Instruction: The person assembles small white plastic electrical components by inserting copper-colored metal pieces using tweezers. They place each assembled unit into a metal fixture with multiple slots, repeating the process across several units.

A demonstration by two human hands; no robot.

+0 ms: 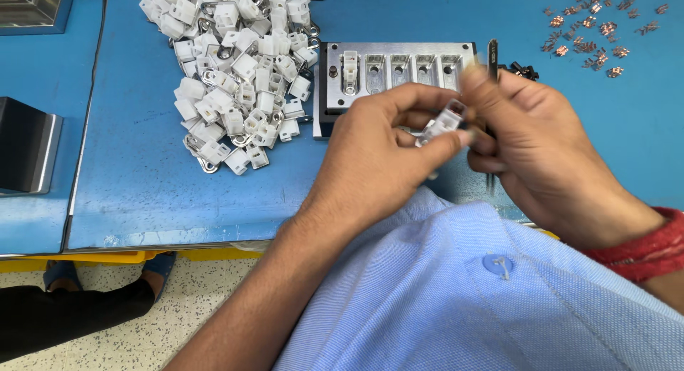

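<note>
Two hands work a small white plastic housing above a blue surface.

The left hand (377,147) pinches the white housing (443,122) between thumb and fingers; the right hand (531,139) closes round a thin metal tool (491,61). At 12 o'clock the metal fixture (395,50) holds one housing in its leftmost pocket; the other pockets show bare metal. White housings (235,72) are heaped at 10, copper clips (595,29) scattered at 2.
</note>
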